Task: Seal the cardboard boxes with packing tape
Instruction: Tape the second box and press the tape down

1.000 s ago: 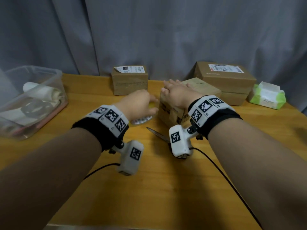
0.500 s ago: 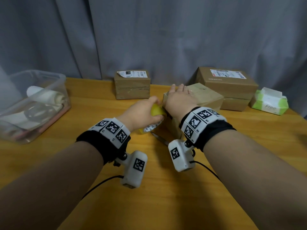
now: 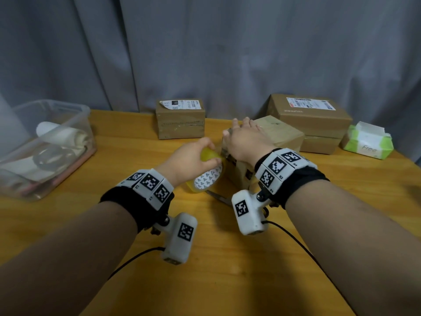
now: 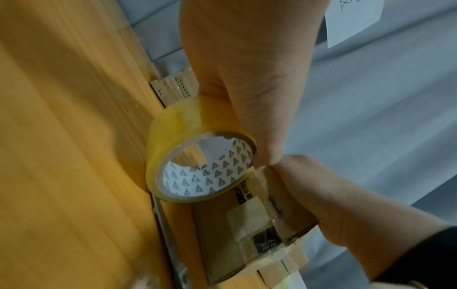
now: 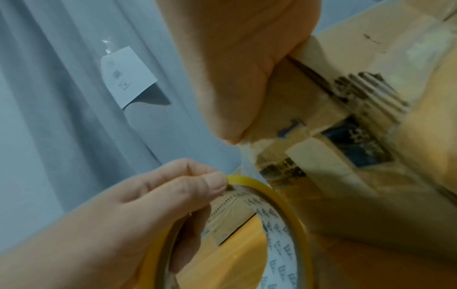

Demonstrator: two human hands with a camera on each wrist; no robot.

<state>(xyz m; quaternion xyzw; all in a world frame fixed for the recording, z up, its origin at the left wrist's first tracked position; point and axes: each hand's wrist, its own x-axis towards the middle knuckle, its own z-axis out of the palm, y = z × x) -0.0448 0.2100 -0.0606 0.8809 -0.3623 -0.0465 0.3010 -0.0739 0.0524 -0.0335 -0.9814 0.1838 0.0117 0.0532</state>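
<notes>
Yellowish tape roll point(image 3: 208, 176), gripped by the left hand point(image 3: 190, 159), meets the near cardboard box point(image 3: 271, 142) at table centre, right hand point(image 3: 245, 142) flat on its top at one o'clock; next, I judge, pull tape across the seam.

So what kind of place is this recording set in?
Probably an improvised parcel-packing desk in a room, not a warehouse. A wooden table stands against a grey curtain, with labelled cardboard boxes along the back, a clear plastic bin of supplies, and a tape roll in the left hand.
</notes>
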